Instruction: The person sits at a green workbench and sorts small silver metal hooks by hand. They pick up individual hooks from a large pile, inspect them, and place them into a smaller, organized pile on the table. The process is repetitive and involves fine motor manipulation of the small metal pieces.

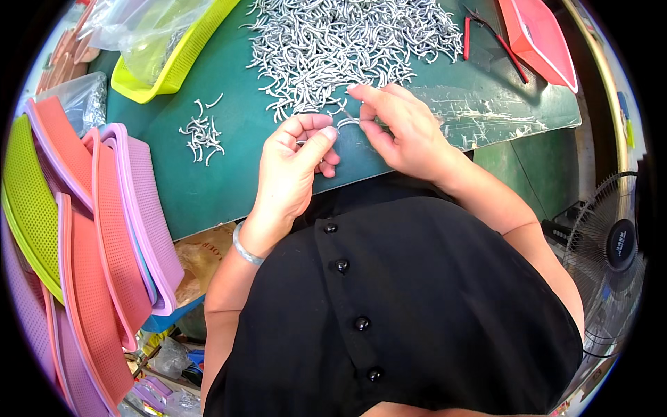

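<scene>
Hooks [347,38], small curved pieces of silver metal, lie in a wide heap on the far part of the green table [229,174], the heap's near edge just beyond both hands. Largest in view after the table is the stack of plastic mesh baskets [97,229] at the person's left, standing on edge in pink, lilac, coral and lime. A yellow basket [174,62] sits at the table's far left with a clear plastic bag [146,28] in it. At the far right corner lies a red tray [538,38], with a red-handled tool [497,42] just beside it. A floor fan [608,257] stands off the table at the right. A patch of clear tape [486,111] covers the table's right side, near the right wrist.

A second, much smaller cluster of hooks [201,132] lies apart from the heap, left of the hands.

The left hand [295,167] is curled, thumb pressed against the bent forefinger, and a bit of metal shows within the curl; a silver bangle [246,249] circles its wrist. The right hand [399,128] pinches a single hook [345,121] between thumb and forefinger. That hook reaches across to the left thumb tip, so the two hands meet over the table's near edge, at the foot of the heap.
</scene>
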Demonstrator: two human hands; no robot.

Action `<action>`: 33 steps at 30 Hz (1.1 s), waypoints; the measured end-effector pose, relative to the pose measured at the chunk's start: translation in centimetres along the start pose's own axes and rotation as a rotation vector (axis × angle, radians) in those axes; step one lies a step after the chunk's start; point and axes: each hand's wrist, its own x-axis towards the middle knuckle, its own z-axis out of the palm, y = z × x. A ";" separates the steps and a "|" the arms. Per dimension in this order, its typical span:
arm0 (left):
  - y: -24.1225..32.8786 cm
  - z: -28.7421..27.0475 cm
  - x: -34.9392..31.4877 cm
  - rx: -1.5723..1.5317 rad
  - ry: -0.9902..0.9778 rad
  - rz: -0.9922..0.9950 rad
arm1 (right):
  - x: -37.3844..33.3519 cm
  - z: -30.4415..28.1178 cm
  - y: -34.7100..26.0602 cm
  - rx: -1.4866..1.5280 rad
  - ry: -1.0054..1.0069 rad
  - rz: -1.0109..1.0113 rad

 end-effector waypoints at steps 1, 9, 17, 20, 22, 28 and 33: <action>0.1 0.1 0.0 0.010 -0.001 -0.006 | 0.1 0.1 -0.2 0.009 0.009 -0.015; -0.2 -0.3 0.3 0.044 -0.039 0.023 | 0.5 0.0 -0.7 0.145 0.008 -0.020; -0.4 -0.6 0.1 -0.179 0.007 0.038 | -0.2 -0.3 0.6 0.010 -0.135 0.010; -0.4 -0.8 0.1 -0.160 -0.013 0.041 | 0.0 -0.1 0.4 -0.008 -0.135 -0.003; -0.3 -1.0 0.1 -0.149 -0.019 0.034 | 0.1 0.0 0.5 -0.011 -0.133 0.000; -0.1 -0.6 -0.1 -0.073 -0.015 0.032 | -0.2 0.5 0.9 0.022 -0.082 0.051; -0.2 -0.6 0.1 -0.050 -0.006 0.034 | -0.2 0.5 0.7 0.077 0.016 0.109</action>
